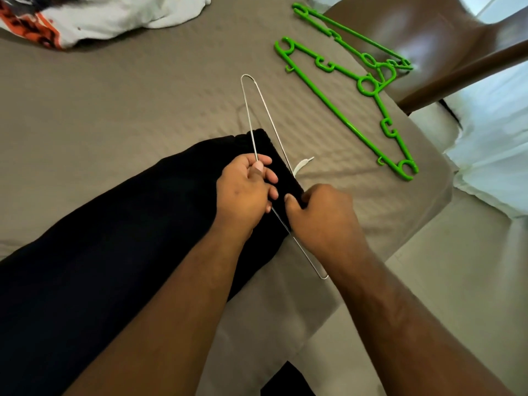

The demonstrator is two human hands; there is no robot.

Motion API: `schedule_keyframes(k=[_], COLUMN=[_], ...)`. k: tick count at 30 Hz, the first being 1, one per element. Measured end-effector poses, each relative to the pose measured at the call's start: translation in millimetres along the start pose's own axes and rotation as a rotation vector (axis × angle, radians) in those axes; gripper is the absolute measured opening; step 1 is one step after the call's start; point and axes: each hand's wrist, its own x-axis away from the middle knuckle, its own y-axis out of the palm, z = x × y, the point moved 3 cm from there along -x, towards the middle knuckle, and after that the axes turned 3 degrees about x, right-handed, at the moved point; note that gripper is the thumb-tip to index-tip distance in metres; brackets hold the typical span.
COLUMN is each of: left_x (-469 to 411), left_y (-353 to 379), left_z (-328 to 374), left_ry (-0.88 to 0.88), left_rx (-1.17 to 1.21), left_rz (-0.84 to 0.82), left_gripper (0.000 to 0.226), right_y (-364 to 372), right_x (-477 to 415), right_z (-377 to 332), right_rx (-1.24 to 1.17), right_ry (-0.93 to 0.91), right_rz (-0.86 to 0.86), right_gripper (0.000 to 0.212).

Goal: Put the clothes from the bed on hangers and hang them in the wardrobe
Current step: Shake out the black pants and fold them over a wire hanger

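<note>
At the far left a white top (114, 15) with an orange and black picture lies bunched on the bed (143, 95). The picture is too blurry to read. The bed has a soft brown cover with little squares sewn in.

A long black piece of clothing (128, 224) lies flat across the bed, from the near left to the middle. The left hand (245, 187) sits on its top end and pinches one wire of a thin metal hanger (251, 127) with thumb and fingers. The right hand (323, 212) is just beside it, fingers curled tight on the edge of the black cloth, with the hanger wire running under it. A white string (304, 164) pokes out there.

More to the right, two green hangers (328, 100) lie on the bed near its edge. Past them stands a shiny brown chair (428, 32). The floor (457, 267) is pale, and some white cloth (491, 155) hangs at the far right.
</note>
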Motion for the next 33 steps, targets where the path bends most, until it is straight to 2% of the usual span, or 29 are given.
schedule_keyframes(k=[2, 3, 6, 9, 12, 13, 16, 18, 21, 24, 25, 27, 28, 30, 31, 32, 33], left_x=[-0.4, -0.2, 0.6, 1.3, 0.9, 1.0, 4.3, 6.8, 2.2, -5.5, -5.6, 0.9, 5.5, 15.4, 19.6, 22.8, 25.3], left_y=[0.4, 0.0, -4.0, -10.7, -21.8, -26.0, -40.0, -48.5, -67.5, -87.0, -90.4, -91.9, -90.1, -87.2, -86.4, -85.6, -85.2], left_z=[-6.7, -9.4, -11.7, -9.7, -9.4, -8.9, -5.5, -3.3, -8.1, -20.8, -24.3, -26.2, -26.6, -29.3, -31.8, -34.0, -35.8], left_ry=[-0.020, -0.030, -0.027, -0.005, 0.030, 0.037, 0.069, 0.079, 0.042, -0.072, -0.094, -0.106, -0.105, -0.095, -0.093, -0.091, -0.094], left_rx=[-0.017, -0.014, -0.012, -0.009, -0.047, -0.062, -0.098, -0.115, -0.208, -0.195, -0.149, -0.107, -0.101, -0.075, -0.065, -0.057, -0.054], left_rz=[0.008, 0.012, 0.036, 0.059, 0.102, 0.114, 0.163, 0.215, 0.316, 0.326, 0.298, 0.243, 0.216, 0.175, 0.158, 0.146, 0.145], left_gripper=[0.023, 0.023, 0.022, 0.023, 0.024, 0.024, 0.024, 0.023, 0.021, 0.024, 0.025, 0.025, 0.025, 0.024, 0.025, 0.025, 0.025], right_y=[10.2, 14.5, 20.1, 25.5, 31.5, 30.6, 17.4, 3.8, -11.5, -15.2, -14.2, -9.2, -7.8, -5.7, -5.0, -4.0, -0.8], right_x=[1.4, 0.9, -1.7, -9.1, -14.7, -15.4, -12.5, -5.6, 16.2, 33.2, 33.1, 24.3, 18.1, 7.9, 4.5, 1.6, -2.0], right_z=[5.0, 7.5, 10.5, 3.1, -9.1, -13.1, -21.0, -25.2, -33.2, -31.4, -29.1, -24.1, -21.8, -23.8, -28.4, -34.1, -39.7], right_rx=[-0.110, -0.223, -0.561, -0.729, -0.847, -0.863, -0.896, -0.934, -0.885, -0.768, -0.773, -0.800, -0.745, -0.485, -0.379, -0.322, -0.325], right_ry=[0.106, 0.163, 0.270, 0.199, 0.144, 0.123, 0.043, -0.077, -0.428, -0.570, -0.548, -0.365, -0.243, -0.063, -0.011, 0.034, 0.063], right_rz=[-0.103, -0.102, 0.026, 0.013, -0.165, -0.231, -0.306, -0.276, -0.337, -0.370, -0.366, -0.381, -0.386, -0.382, -0.381, -0.381, -0.396], right_gripper=[0.040, 0.037, 0.046, 0.050, 0.055, 0.049, 0.017, 0.028, 0.051, 0.055, 0.055, 0.063, 0.080, 0.120, 0.122, 0.109, 0.082])
